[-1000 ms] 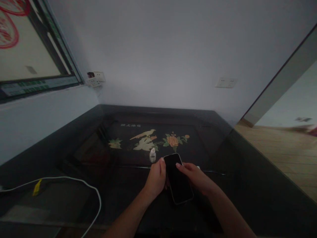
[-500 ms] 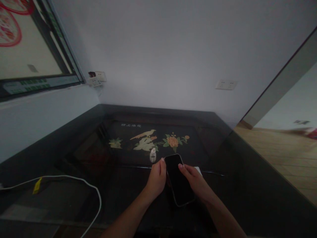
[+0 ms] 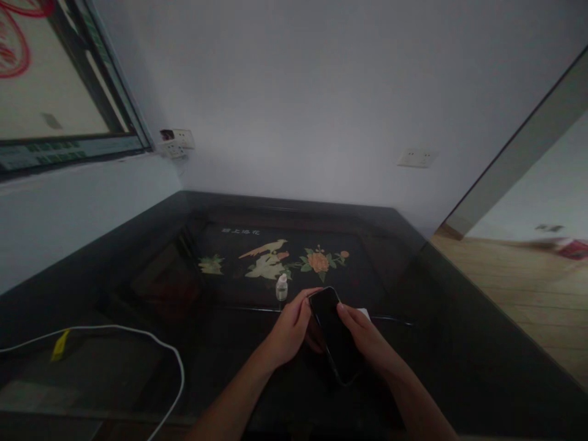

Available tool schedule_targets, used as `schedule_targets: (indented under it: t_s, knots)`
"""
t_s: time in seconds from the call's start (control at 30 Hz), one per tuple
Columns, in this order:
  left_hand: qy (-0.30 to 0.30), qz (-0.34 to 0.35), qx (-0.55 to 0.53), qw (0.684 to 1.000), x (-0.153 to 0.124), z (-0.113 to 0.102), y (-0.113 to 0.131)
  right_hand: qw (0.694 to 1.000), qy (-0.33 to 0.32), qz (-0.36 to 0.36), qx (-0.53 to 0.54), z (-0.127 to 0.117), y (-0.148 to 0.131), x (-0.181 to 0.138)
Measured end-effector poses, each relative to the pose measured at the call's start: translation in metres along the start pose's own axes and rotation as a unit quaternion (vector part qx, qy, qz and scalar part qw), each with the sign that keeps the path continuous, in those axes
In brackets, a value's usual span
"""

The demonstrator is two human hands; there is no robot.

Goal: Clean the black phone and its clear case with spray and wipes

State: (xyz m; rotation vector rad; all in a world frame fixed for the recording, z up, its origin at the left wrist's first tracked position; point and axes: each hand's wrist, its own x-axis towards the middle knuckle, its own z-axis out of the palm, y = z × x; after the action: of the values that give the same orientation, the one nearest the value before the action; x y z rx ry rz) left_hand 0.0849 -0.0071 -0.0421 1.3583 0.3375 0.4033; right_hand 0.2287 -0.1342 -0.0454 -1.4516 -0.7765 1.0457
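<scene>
A black smartphone (image 3: 337, 337) with a dark screen is held tilted above the glossy black table (image 3: 459, 343). My left hand (image 3: 291, 324) grips its upper left edge, the fingers curled round toward the back. On the right edge, my right hand (image 3: 365, 334) is closed on the phone, with its thumb near the screen. Just beyond my left hand stands a small clear bottle (image 3: 282, 288) with a white cap. Something white (image 3: 364, 313) shows partly behind my right hand; most of it is hidden.
A white cable (image 3: 177, 355) with a yellow tag (image 3: 59, 346) curves over the table's left part. The tabletop bears a bird and flower picture (image 3: 316, 262). Behind it rises a wall with sockets (image 3: 417, 158). A window (image 3: 68, 79) is at the left, tiled floor (image 3: 505, 282) at the right.
The phone has turned to tilt more sideways. My left hand has shifted up along its edge, its fingers now reaching the top corner. The whole view has moved slightly.
</scene>
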Motion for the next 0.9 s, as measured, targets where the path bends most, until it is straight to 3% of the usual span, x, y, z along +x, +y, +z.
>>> schedule_targets:
  t_s: [0.17, 0.3, 0.5, 0.7, 0.83, 0.9]
  knots:
    - [0.009, 0.024, 0.027, 0.999, 0.001, -0.003, 0.003, 0.994, 0.037, -0.021, -0.096, 0.0, -0.005, -0.003]
    - [-0.002, 0.0, 0.011, 1.0, 0.002, -0.004, 0.004, 0.981, 0.067, -0.06, -0.169, 0.003, -0.005, -0.003]
    - [-0.025, -0.051, -0.023, 0.998, 0.0, -0.007, 0.01, 0.98, 0.024, -0.069, -0.183, 0.0, -0.006, -0.007]
    - [-0.095, -0.109, -0.038, 0.989, -0.002, -0.017, 0.018, 0.984, -0.02, -0.045, -0.17, -0.005, -0.009, -0.007]
    - [-0.061, -0.11, -0.022, 0.992, 0.002, -0.016, 0.018, 0.981, -0.026, -0.056, -0.181, -0.002, -0.014, -0.006]
    - [-0.028, -0.108, -0.023, 0.993, 0.004, -0.013, 0.016, 0.972, 0.03, -0.067, -0.221, 0.003, -0.016, -0.005]
